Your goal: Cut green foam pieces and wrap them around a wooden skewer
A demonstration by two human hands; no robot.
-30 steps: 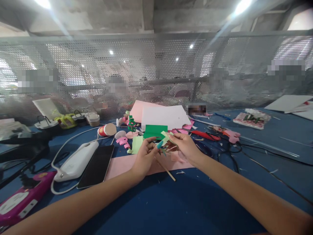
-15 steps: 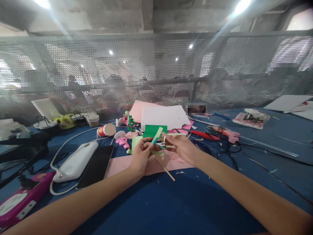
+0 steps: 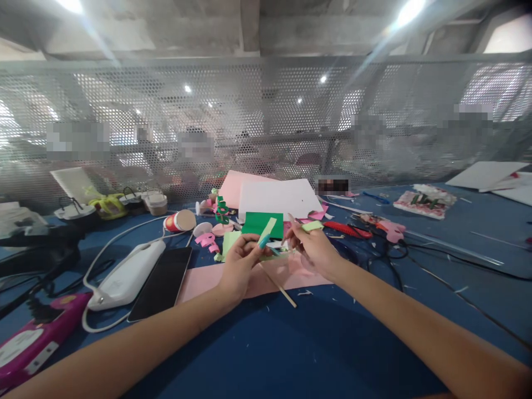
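Observation:
My left hand (image 3: pixel 240 259) pinches a light green paper strip (image 3: pixel 267 226) at the top of a thin wooden stick (image 3: pixel 277 286), which slants down toward me over a pink paper sheet (image 3: pixel 199 281). My right hand (image 3: pixel 311 246) is closed on the other end of light green paper (image 3: pixel 312 225), held just right of my left hand. Both hands hover above the blue table (image 3: pixel 291 354).
A dark green card (image 3: pixel 261 223) and white (image 3: pixel 278 198) and pink sheets lie behind the hands. Left are a black phone (image 3: pixel 161 282), a white device (image 3: pixel 127 275) with cable and a magenta tool (image 3: pixel 29 341). Red scissors (image 3: pixel 347 229) and black cables lie right. A mesh fence stands behind.
My right hand has drawn slightly right and up, pulling its green paper end away from my left hand. The left hand and stick stay almost still.

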